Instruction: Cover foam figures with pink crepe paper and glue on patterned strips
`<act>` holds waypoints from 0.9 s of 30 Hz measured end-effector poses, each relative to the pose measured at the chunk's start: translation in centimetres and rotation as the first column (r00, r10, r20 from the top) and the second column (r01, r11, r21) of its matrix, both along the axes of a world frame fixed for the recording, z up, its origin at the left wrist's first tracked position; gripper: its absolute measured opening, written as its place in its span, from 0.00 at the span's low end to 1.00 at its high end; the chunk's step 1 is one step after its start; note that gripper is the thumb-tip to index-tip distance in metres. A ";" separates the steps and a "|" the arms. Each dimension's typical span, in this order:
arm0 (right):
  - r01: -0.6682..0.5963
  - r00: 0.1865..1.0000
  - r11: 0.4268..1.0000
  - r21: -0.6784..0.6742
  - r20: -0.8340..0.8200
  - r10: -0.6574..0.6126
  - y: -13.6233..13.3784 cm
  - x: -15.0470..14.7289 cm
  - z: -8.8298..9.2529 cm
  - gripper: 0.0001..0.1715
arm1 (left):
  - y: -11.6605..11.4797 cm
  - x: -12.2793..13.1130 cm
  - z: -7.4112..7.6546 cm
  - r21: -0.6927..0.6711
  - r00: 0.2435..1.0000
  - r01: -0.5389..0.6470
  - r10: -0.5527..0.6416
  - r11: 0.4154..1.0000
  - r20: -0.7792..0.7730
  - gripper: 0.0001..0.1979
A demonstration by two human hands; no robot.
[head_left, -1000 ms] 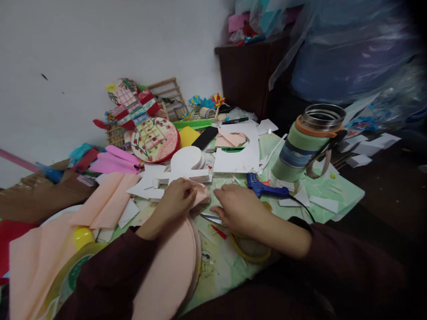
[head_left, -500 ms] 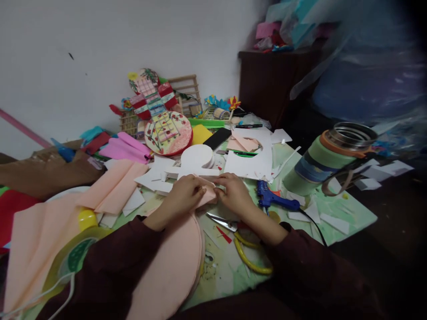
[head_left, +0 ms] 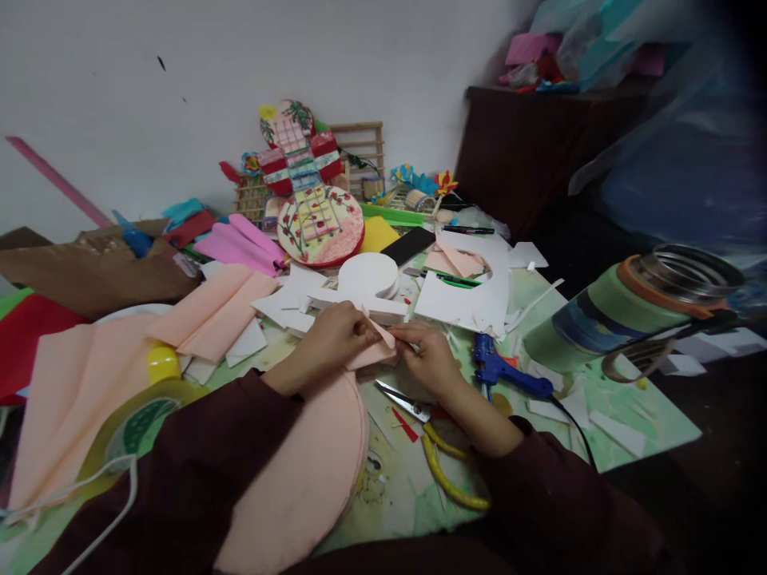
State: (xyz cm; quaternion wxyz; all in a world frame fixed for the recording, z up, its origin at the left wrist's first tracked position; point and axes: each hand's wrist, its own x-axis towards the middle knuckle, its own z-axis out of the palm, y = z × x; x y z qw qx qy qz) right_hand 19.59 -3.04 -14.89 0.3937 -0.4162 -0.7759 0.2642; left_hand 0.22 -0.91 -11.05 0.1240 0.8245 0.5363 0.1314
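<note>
My left hand [head_left: 339,331] is closed on a piece of peach crepe paper [head_left: 375,351], its fingers pinching the upper edge. From the other side, my right hand [head_left: 428,355] pinches the same paper near its right end, where a corner is folded up. Below the hands lies a large rounded shape covered in peach paper [head_left: 305,471], partly under my left forearm. Scissors with yellow handles [head_left: 447,471] lie just below my right hand. A blue glue gun [head_left: 506,371] rests to the right of that hand.
A green bottle [head_left: 578,319] without a lid stands at the right. Behind the hands are a white round piece [head_left: 367,275], a black phone [head_left: 407,246] and a decorated guitar-like craft [head_left: 320,224]. Clear tape [head_left: 105,447] and peach sheets [head_left: 77,399] lie left.
The camera view has shifted, so most things sit farther right or lower. My right hand has moved slightly away from the left, and a corner of the peach paper now stands folded up.
</note>
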 end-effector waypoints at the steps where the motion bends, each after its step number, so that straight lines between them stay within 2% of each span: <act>1: -0.001 1.000 1.000 0.001 0.002 0.001 -0.1 0.0 0.1 0.18 | 0.1 -0.1 -0.1 0.008 1.000 -0.012 0.012 1.000 -0.005 0.13; 4: -0.010 0.999 1.000 0.007 0.032 0.009 -0.6 -0.2 0.6 0.17 | 0.0 -0.2 -0.3 0.088 0.996 -0.081 0.083 0.993 -0.016 0.17; 6: -0.026 0.998 0.999 0.026 0.063 0.024 -0.8 -0.3 0.8 0.18 | -0.3 -0.1 -0.4 0.144 0.992 -0.118 0.122 0.983 -0.022 0.24; 9: -0.014 0.998 0.998 0.066 0.070 0.009 -0.8 -0.3 0.7 0.19 | -0.6 0.0 -0.4 0.144 0.992 -0.113 0.119 0.983 -0.033 0.31; 15: -0.051 0.999 0.994 0.092 0.019 0.049 -0.7 -0.3 0.0 0.21 | 0.1 -0.5 -0.9 0.056 0.999 -0.038 0.038 0.998 0.005 0.16; 20: -0.065 0.996 0.984 0.164 0.069 0.054 -0.7 -0.2 -0.4 0.22 | 0.3 -0.5 -0.6 0.088 0.997 -0.054 0.049 0.995 0.055 0.15; 23: -0.095 0.992 0.973 0.212 0.096 0.076 -0.6 -0.2 -0.5 0.20 | 0.3 -0.1 -0.1 0.125 0.998 0.054 -0.058 0.991 0.035 0.11; 27: -0.116 0.985 0.962 0.249 0.150 0.080 -0.6 -0.3 -0.4 0.13 | 0.4 -0.1 0.4 0.079 0.968 0.247 -0.242 0.966 -0.059 0.10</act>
